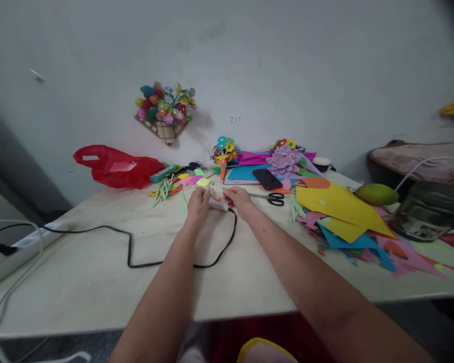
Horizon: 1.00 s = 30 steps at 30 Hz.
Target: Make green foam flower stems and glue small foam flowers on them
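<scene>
On the pale surface (87,287), the left hand (199,203) and the right hand (237,197) face each other over a white device (217,204) — it lies between them, its black cord (234,229) looping from the right hand's side down to six o'clock and away toward nine. The right grip is narrow, fingertips drawn together, and the left one is curled beside the device; whether either holds anything I cannot tell. Around the hands, scissors (276,198) lie just beside the right one at three o'clock, a phone (267,179) at two, pale green strips (162,193) at nine — and a red bag (117,169) at ten.
</scene>
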{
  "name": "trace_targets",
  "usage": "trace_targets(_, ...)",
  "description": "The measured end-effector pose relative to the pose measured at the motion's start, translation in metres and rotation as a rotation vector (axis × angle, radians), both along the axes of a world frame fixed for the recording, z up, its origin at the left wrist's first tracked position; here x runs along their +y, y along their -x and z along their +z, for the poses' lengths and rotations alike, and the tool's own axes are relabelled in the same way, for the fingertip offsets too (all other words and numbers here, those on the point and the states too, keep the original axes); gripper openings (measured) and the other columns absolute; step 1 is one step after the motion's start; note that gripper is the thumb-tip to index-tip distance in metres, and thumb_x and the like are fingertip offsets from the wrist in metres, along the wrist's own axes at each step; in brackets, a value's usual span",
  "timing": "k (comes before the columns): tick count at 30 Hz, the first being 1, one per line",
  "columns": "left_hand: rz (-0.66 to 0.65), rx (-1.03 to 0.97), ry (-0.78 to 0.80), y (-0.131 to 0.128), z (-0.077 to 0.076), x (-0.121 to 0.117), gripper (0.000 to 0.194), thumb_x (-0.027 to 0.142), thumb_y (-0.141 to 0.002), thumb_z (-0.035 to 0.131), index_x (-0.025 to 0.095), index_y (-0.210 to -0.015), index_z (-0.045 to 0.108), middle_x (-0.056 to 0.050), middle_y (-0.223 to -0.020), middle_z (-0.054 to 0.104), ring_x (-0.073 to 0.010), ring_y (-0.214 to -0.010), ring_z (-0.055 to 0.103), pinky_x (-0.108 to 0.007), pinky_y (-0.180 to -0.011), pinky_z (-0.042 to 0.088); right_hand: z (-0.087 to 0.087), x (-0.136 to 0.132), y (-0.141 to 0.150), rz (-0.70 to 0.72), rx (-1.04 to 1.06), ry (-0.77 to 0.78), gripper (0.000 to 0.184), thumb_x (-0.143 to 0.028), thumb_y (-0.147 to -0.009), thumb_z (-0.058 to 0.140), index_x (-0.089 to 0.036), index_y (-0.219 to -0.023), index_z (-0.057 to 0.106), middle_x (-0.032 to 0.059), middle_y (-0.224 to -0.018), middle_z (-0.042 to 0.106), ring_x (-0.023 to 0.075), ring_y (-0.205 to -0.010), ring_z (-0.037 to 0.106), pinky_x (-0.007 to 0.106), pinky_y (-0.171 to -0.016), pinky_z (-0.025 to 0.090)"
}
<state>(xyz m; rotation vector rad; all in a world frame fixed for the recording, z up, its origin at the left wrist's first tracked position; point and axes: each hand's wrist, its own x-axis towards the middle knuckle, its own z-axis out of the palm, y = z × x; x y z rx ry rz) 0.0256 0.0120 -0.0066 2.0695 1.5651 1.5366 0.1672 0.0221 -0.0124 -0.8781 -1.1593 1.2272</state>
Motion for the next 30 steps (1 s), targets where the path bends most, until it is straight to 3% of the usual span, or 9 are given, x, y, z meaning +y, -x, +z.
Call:
trace_targets(5,-0.277,-0.187,0.14,-0.014,-0.006,-0.007,0.023,0.04,-0.075,0.049,0.018,-0.068,0.05,0.002,-0.058,0.053,-0.0091,-0.049,0.046,-0.022,-0.05,0.037,0.004,-0.003,0.0,0.066,0.108,0.091,0.022,-0.031,-0.058,0.067,-0.017,-0.064,0.051,-0.0028,-0.057,0.053,0.0073,-0.049,0.045,0.019,-0.041,0.03)
trace_targets(10,-0.406,-0.357,0.252,-0.017,-0.007,-0.008,0.028,0.04,-0.068,0.058,0.014,-0.079,0.057,-0.001,-0.063,0.058,-0.0082,-0.047,0.048,-0.021,-0.046,0.041,0.004,-0.002,-0.001,0.101,0.234,0.077,0.021,-0.028,-0.062,0.065,-0.019,-0.078,0.056,-0.0006,-0.078,0.058,0.009,-0.067,0.051,0.018,-0.05,0.037)
trace_targets(16,-0.406,-0.323,0.253,-0.019,-0.006,-0.009,0.032,0.039,-0.067,0.06,0.014,-0.085,0.066,-0.004,-0.073,0.065,-0.0099,-0.054,0.051,-0.022,-0.049,0.043,0.002,0.0,0.002,0.116,0.229,0.062,0.025,-0.026,-0.065,0.061,-0.021,-0.088,0.056,-0.0004,-0.092,0.058,0.0085,-0.071,0.051,0.017,-0.054,0.038)
trace_targets(30,-0.416,-0.363,0.289,-0.018,-0.006,-0.007,0.026,0.037,-0.067,0.058,0.013,-0.073,0.065,-0.003,-0.063,0.064,-0.0086,-0.048,0.048,-0.021,-0.047,0.039,0.004,-0.007,0.008,0.115,0.12,0.049,0.023,-0.029,-0.071,0.057,-0.023,-0.094,0.056,-0.0003,-0.097,0.055,0.0072,-0.071,0.05,0.018,-0.056,0.038)
